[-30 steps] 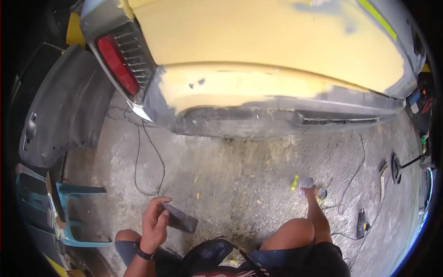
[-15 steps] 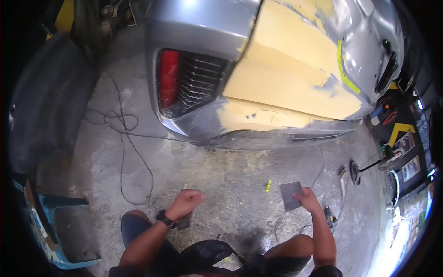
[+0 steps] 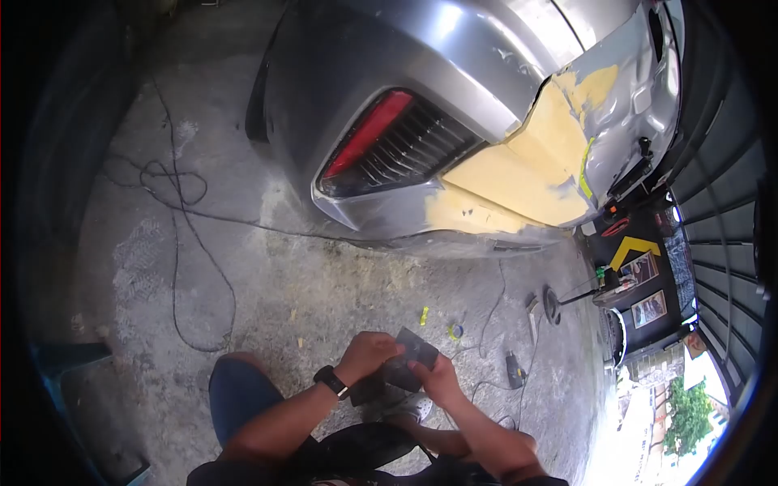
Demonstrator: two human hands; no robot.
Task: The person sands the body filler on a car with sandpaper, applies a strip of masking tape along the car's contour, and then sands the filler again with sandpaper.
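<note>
In front of my lap my right hand (image 3: 438, 381) is closed on a small dark grey sheet of sandpaper (image 3: 413, 356), thumb on its face. My left hand (image 3: 371, 356), with a black watch on the wrist, is closed, and its fingertips meet the sheet's left edge. Below the left palm hangs another dark piece (image 3: 369, 390), mostly covered by the hand. Beyond both hands stands a silver car (image 3: 421, 65) with a patch of pale yellow filler (image 3: 510, 182) on its side, beside the red and black tail light (image 3: 373, 130).
A dark cable (image 3: 194, 215) loops over the concrete floor (image 3: 267, 324) at left. A yellow scrap (image 3: 424, 316), a roll of tape (image 3: 455, 331) and a power tool (image 3: 515, 371) lie at right. A round-based stand (image 3: 552, 304) is farther right.
My hands have come together, the right one moving left with the sandpaper until the left reached its edge. The view has turned right, so more of the car's rear and the bright opening shows.
</note>
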